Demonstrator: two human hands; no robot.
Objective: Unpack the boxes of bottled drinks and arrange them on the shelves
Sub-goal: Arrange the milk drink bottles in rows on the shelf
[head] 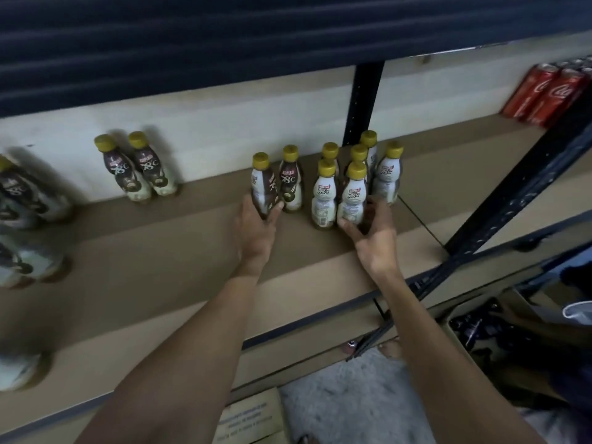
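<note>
Small coffee bottles with gold caps stand on a brown shelf (153, 251). My left hand (256, 225) grips the base of one brown-and-white bottle (263, 184), which stands next to another bottle (291, 179). My right hand (373, 230) holds the bottom of a white bottle (352, 195) at the front of a cluster of several bottles (389, 174). A separate pair (137, 168) stands further left by the back wall. More blurred bottles (22, 200) sit at the far left.
Red cola cans (544, 91) stand at the shelf's back right. A black upright post (363, 100) and a diagonal black frame (519, 193) border the shelf bay. Below right lies an open cardboard box (490, 334) with dark bottles. A grey rug (349, 398) covers the floor.
</note>
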